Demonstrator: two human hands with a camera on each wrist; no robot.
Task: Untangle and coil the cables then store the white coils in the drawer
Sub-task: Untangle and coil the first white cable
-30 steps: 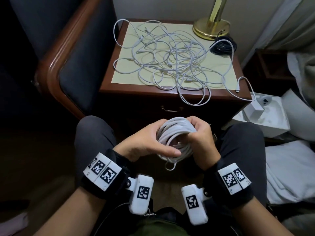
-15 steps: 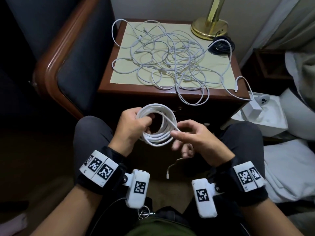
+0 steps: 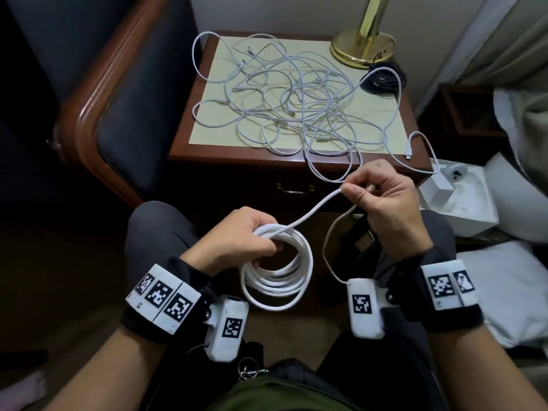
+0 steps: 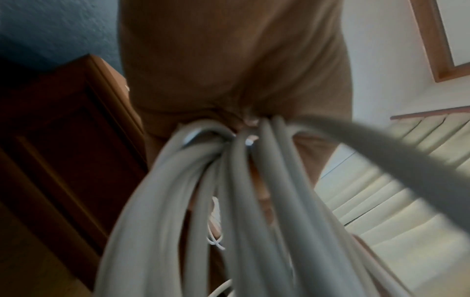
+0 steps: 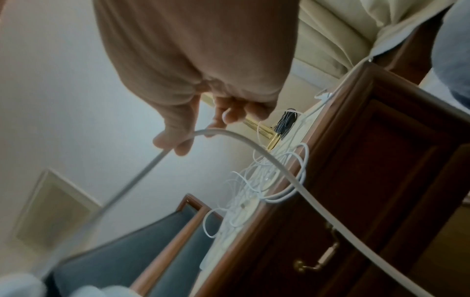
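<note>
Over the lap, near the worktop (image 3: 410,114), the left hand (image 3: 237,241) is gripping the white coil (image 3: 278,271) to keep its loops together while the right hand (image 3: 382,200) is pinching the loose end (image 3: 314,210) taut for another wrap.

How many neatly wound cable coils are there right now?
2: a white coil gripped in the left hand, and a black coil on the nightstand beside the lamp base. The tangled pile may hide more.
</note>
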